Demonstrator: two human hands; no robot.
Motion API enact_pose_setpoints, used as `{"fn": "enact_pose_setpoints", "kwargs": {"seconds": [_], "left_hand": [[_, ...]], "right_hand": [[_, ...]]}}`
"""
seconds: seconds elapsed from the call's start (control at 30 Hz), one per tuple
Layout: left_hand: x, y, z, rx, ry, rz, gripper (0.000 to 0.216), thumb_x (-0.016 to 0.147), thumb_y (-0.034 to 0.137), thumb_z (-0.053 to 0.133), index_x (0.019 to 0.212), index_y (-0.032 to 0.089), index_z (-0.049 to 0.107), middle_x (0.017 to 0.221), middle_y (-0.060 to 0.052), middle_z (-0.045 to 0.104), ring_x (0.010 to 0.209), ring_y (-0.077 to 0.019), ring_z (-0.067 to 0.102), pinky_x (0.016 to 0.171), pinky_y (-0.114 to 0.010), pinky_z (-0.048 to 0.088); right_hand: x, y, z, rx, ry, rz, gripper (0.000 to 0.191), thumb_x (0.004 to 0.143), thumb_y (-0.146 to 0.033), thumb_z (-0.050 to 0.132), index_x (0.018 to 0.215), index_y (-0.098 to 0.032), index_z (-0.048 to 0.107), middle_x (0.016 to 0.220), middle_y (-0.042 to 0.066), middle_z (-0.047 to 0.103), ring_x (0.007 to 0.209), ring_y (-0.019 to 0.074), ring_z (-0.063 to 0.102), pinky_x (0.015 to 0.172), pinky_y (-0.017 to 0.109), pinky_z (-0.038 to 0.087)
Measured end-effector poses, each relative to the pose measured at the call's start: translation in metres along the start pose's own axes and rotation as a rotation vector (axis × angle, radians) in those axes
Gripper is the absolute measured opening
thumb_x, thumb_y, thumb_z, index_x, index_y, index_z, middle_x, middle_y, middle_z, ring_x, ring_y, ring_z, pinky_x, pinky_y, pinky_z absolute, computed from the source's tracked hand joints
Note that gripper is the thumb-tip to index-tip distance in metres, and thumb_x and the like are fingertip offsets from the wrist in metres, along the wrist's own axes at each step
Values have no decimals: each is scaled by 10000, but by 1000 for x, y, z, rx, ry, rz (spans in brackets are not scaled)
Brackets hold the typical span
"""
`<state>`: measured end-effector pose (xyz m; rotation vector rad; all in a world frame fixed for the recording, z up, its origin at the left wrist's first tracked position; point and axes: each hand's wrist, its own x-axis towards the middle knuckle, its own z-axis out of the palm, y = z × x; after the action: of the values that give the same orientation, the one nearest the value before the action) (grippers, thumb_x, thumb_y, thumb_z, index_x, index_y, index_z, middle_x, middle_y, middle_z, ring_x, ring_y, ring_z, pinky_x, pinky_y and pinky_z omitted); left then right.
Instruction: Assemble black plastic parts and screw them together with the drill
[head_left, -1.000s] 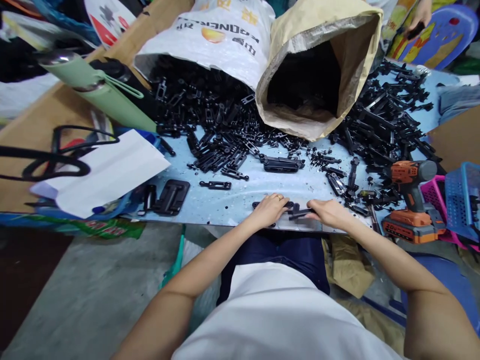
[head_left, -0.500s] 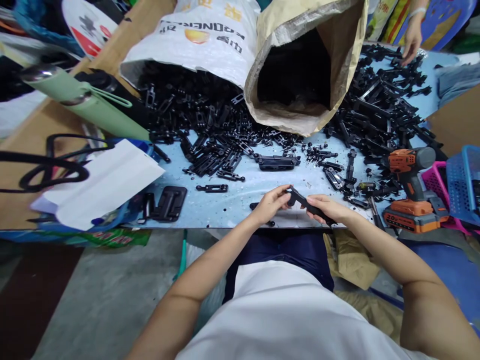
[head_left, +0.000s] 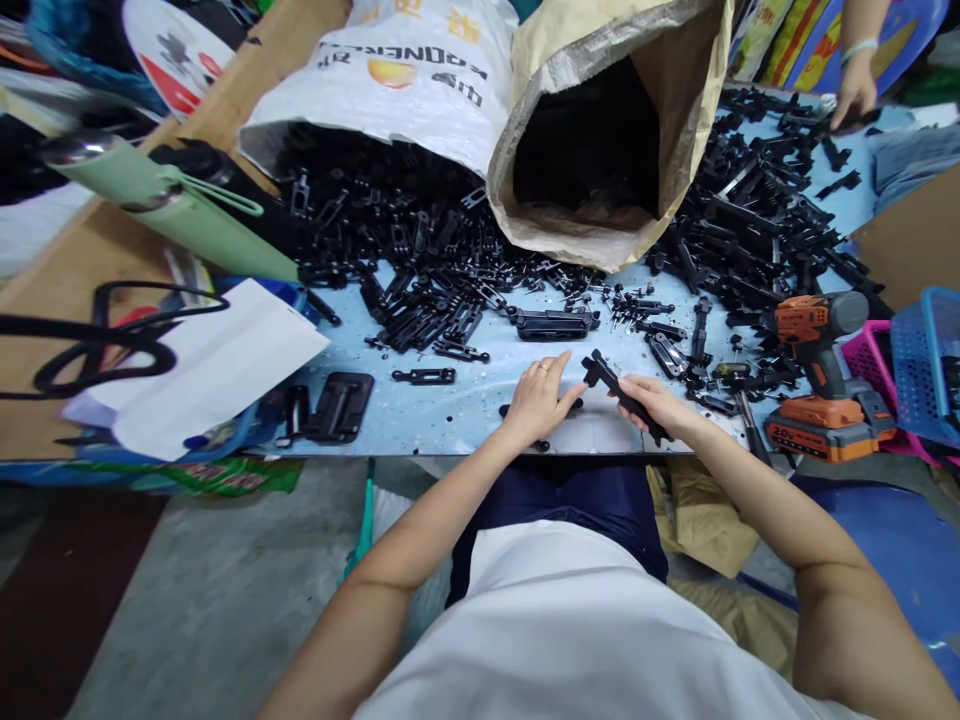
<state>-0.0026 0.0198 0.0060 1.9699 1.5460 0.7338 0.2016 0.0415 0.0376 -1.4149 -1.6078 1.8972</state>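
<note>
My right hand [head_left: 654, 402] grips a long black plastic bracket-like part [head_left: 628, 396] by its lower end, with the wider head of the part tilted up to the left. Beside that head, my left hand [head_left: 538, 398] has its fingers stretched and holds nothing. Under the left hand, small black pieces lie on the table, partly covered by it. A black hinged part [head_left: 555, 325] rests on the blue tabletop [head_left: 360, 345] beyond both hands. One slotted black link [head_left: 424, 377] lies off to the left.
A white sack [head_left: 405, 95] and a brown paper sack [head_left: 592, 235] stand at the back amid heaps of black parts [head_left: 757, 215]. An orange cordless drill [head_left: 821, 375] stands at right near a blue basket [head_left: 930, 370]. Another person's hand [head_left: 855, 92] reaches in, top right.
My left hand has come off the head of the black part and its fingers have spread. The right hand still holds it. The other person's hand has moved right and now grasps a dark piece.
</note>
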Motion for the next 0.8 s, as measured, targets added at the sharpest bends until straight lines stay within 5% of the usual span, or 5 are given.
{"fn": "enact_pose_setpoints", "kwargs": {"seconds": [0.13, 0.27, 0.47, 0.63, 0.8], "left_hand": [[-3, -8, -2, 243, -353, 119, 300, 858, 259, 472, 1122, 145, 554, 1055, -110, 602, 1026, -239, 527, 884, -370, 427], [-6, -3, -2, 317, -397, 131, 297, 890, 231, 374, 1133, 161, 529, 1060, -98, 592, 1025, -223, 522, 888, -371, 410], [-13, 2, -1, 337, -359, 140, 564, 711, 547, 610, 1096, 149, 504, 1067, -126, 584, 1015, -291, 532, 856, -408, 418], [-22, -9, 5, 274, -227, 181, 461, 755, 507, 575, 1051, 161, 505, 1008, -119, 608, 949, -266, 582, 783, -364, 452], [-24, -19, 7, 196, -122, 257, 374, 804, 493, 512, 998, 173, 532, 947, -100, 624, 897, -236, 608, 748, -336, 470]], "right_hand": [[-5, 2, -8, -695, -40, -306, 358, 793, -526, 517, 860, -177, 558, 741, 21, 611, 611, 130, 546, 564, 238, 373], [-6, 6, 3, -1200, -113, -334, 270, 865, -413, 492, 908, -166, 592, 875, 75, 642, 769, 177, 582, 614, 250, 337], [-5, 15, 19, -1386, 0, -375, 332, 909, -441, 405, 922, -171, 596, 847, 77, 627, 751, 166, 555, 578, 255, 273], [-11, 6, 26, -1516, 106, -509, 367, 942, -399, 320, 898, -169, 603, 798, 86, 612, 743, 175, 521, 583, 287, 248], [-10, -11, 26, -1543, 58, -569, 313, 947, -336, 332, 892, -176, 595, 774, 82, 596, 725, 170, 500, 576, 291, 239]]}}
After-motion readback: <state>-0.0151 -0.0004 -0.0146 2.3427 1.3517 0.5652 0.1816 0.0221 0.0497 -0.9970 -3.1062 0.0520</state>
